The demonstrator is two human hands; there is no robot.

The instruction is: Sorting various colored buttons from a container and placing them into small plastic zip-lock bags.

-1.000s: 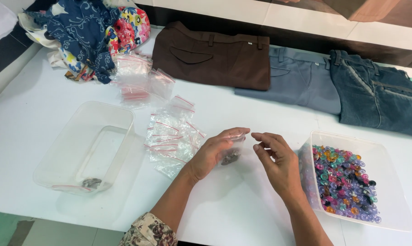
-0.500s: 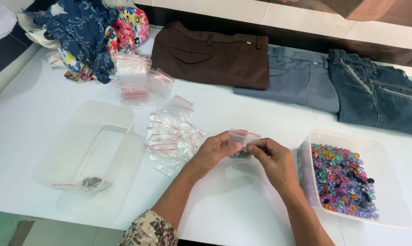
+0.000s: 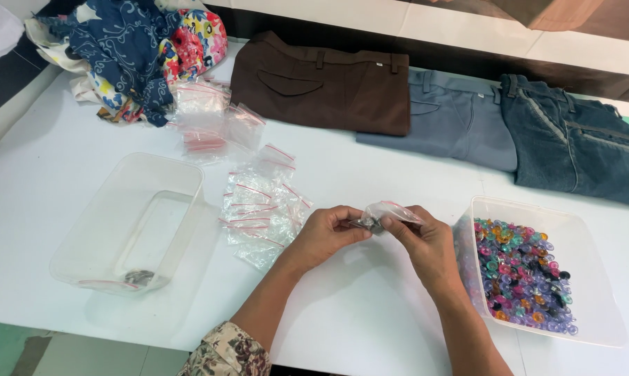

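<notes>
White counter (image 3: 370,327) carries all items, with a dark ledge and pale tiled strip behind it. Both hands meet above the counter's middle, pinching one small clear zip bag (image 3: 387,212) between them. Left hand (image 3: 326,235) grips the bag's lower left end with thumb and fingers closed on it; right hand (image 3: 426,240) holds the upper right part, fingertips closed on the plastic. Bag holds a few dark small pieces, too small to identify. It is raised off the counter, tilted.

Just left of the hands lies a loose pile of empty clear zip bags with red seal strips (image 3: 262,212); a second pile (image 3: 206,118) sits further back. Left of those stands a clear plastic tub (image 3: 168,174), holding one filled bag at its near end (image 3: 137,278). Right of the right hand, close to the wrist, stands another clear tub (image 3: 600,278) filled with multicoloured plastic buttons (image 3: 520,275).

Along the back edge lie folded brown trousers (image 3: 321,83), grey-blue trousers (image 3: 454,118) and dark denim jeans (image 3: 579,143), overlapping in that order. Patterned fabrics (image 3: 133,49) are heaped at the back left corner
</notes>
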